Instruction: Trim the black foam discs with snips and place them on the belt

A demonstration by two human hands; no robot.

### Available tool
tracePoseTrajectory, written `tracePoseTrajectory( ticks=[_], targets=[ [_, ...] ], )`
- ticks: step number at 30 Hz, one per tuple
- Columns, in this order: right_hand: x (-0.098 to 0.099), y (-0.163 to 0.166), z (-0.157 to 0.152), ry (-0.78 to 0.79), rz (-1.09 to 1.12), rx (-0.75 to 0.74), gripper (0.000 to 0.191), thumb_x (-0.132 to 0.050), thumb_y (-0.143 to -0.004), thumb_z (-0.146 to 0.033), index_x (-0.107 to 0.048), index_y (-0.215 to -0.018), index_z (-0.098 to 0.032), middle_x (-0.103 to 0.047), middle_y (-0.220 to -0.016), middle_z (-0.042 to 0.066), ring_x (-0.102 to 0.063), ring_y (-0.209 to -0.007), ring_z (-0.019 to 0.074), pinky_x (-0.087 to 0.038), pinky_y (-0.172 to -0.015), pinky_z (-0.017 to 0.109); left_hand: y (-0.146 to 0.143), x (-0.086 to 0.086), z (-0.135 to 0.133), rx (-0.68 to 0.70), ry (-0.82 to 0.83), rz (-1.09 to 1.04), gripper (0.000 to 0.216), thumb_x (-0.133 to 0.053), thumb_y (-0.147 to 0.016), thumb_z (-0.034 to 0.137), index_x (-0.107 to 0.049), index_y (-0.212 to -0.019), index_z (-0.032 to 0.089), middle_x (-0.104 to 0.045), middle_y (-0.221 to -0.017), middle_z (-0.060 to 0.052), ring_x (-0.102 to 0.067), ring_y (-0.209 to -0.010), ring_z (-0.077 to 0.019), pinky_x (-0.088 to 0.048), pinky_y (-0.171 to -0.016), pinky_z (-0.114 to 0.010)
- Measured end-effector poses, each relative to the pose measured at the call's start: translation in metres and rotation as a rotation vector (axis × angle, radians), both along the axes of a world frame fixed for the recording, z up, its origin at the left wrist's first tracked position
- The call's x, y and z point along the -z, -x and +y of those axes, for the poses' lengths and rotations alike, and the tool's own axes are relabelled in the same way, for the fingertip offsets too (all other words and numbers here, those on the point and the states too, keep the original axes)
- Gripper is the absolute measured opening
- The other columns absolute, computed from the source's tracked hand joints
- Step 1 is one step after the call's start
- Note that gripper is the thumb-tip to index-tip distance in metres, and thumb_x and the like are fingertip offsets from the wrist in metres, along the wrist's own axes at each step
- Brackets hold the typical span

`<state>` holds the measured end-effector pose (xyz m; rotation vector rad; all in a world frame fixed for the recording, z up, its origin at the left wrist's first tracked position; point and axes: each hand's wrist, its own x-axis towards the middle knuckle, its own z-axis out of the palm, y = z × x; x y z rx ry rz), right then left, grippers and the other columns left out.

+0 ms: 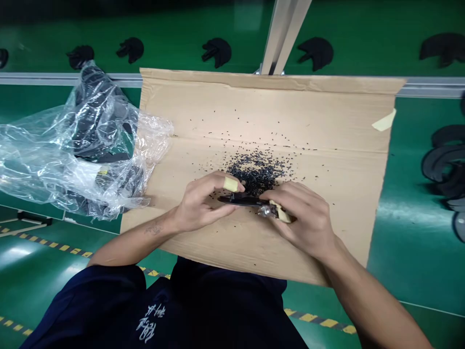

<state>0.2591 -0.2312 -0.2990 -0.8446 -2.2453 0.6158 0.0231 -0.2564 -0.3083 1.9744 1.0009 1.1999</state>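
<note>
Above a flattened cardboard sheet [189, 174], a thin dark disc-like part [245, 200] is held nearly edge-on between my two hands. My left hand [203, 201] pinches its left end, with pale yellow tape around one finger. My right hand [305, 213] is closed at the right end of the part. Beneath its fingers shows a small shiny, clear or metallic object [267, 211], too blurred to name, beside more yellow tape [283, 213]. Just beyond the hands lies a loose heap of tiny black pieces [254, 167], scattered outward over the cardboard.
A clear plastic bag [105, 126] with dark parts inside overlaps the cardboard's left edge. Black curved parts [217, 52] are spaced along the green surface at the back. More dark parts [448, 160] lie at right. A metal post [286, 36] rises behind the cardboard.
</note>
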Motion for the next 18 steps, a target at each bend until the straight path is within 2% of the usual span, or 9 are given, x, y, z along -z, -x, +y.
tracePoseTrajectory(
  ticks=[2,4,6,8,10,12,14,18],
  targets=[
    [0.002,0.0,-0.002,-0.219,-0.094,0.013,0.01,-0.061,-0.093,-0.01,-0.066,-0.097,-0.017,-0.065,-0.071,0.003,-0.055,-0.064,0.016,-0.038,-0.059,0.032,0.002,0.002,0.002,-0.001,-0.137,0.192,0.03,-0.071,-0.09,0.013,-0.064,-0.118,0.017,-0.073,-0.105,-0.008,-0.071,-0.099,-0.0179,-0.061,-0.087,-0.033],
    [0.003,0.0,-0.004,-0.338,-0.133,0.012,0.013,-0.06,-0.092,-0.006,-0.066,-0.097,-0.016,-0.063,-0.067,0.002,-0.049,-0.061,0.0152,-0.032,-0.056,0.033,0.003,0.004,0.003,-0.012,-0.234,0.366,0.03,-0.065,-0.092,0.01,-0.065,-0.121,0.019,-0.072,-0.107,-0.008,-0.069,-0.099,-0.0184,-0.061,-0.085,-0.035],
    [0.002,-0.001,-0.004,-0.27,-0.068,-0.052,0.013,-0.06,-0.092,-0.007,-0.065,-0.099,-0.017,-0.064,-0.069,0.002,-0.05,-0.061,0.0146,-0.034,-0.057,0.032,0.003,0.006,0.004,-0.014,-0.259,0.42,0.03,-0.06,-0.093,0.007,-0.065,-0.12,0.02,-0.071,-0.107,-0.008,-0.068,-0.099,-0.0181,-0.061,-0.084,-0.035],
    [-0.001,-0.003,-0.002,-0.09,0.07,-0.112,0.013,-0.062,-0.092,-0.01,-0.064,-0.1,-0.019,-0.065,-0.073,0.001,-0.054,-0.062,0.0138,-0.041,-0.059,0.031,0.003,0.006,0.003,0.0,-0.226,0.372,0.031,-0.057,-0.094,0.005,-0.065,-0.12,0.019,-0.07,-0.109,-0.009,-0.068,-0.102,-0.0176,-0.061,-0.086,-0.034],
    [-0.004,-0.006,0.002,0.046,0.174,-0.079,0.015,-0.066,-0.09,-0.01,-0.064,-0.1,-0.022,-0.067,-0.076,0.001,-0.059,-0.064,0.0133,-0.046,-0.061,0.03,0.003,0.006,0.002,0.022,-0.153,0.298,0.033,-0.056,-0.094,0.006,-0.065,-0.123,0.018,-0.069,-0.111,-0.009,-0.068,-0.103,-0.0169,-0.061,-0.086,-0.033],
    [-0.004,-0.009,0.006,0.036,0.159,0.034,0.016,-0.066,-0.089,-0.009,-0.065,-0.098,-0.023,-0.069,-0.078,0.002,-0.062,-0.065,0.0141,-0.048,-0.061,0.03,0.004,0.004,0.002,0.036,-0.076,0.222,0.033,-0.057,-0.094,0.007,-0.065,-0.125,0.018,-0.069,-0.111,-0.009,-0.068,-0.103,-0.0162,-0.062,-0.086,-0.031],
    [-0.001,-0.011,0.01,-0.053,0.05,0.117,0.015,-0.064,-0.09,-0.009,-0.066,-0.098,-0.021,-0.07,-0.079,0.004,-0.063,-0.066,0.016,-0.048,-0.061,0.031,0.004,0.002,0.003,0.042,-0.032,0.147,0.032,-0.06,-0.094,0.009,-0.066,-0.125,0.017,-0.07,-0.11,-0.009,-0.069,-0.103,-0.016,-0.061,-0.086,-0.031],
    [0.008,-0.01,0.011,-0.163,-0.15,0.099,0.016,-0.058,-0.092,-0.009,-0.067,-0.101,-0.018,-0.073,-0.083,0.007,-0.065,-0.072,0.0185,-0.047,-0.065,0.033,0.004,-0.003,0.003,0.052,-0.006,0.065,0.029,-0.062,-0.094,0.009,-0.068,-0.121,0.016,-0.071,-0.108,-0.01,-0.07,-0.103,-0.0154,-0.061,-0.087,-0.028]
  ],
)
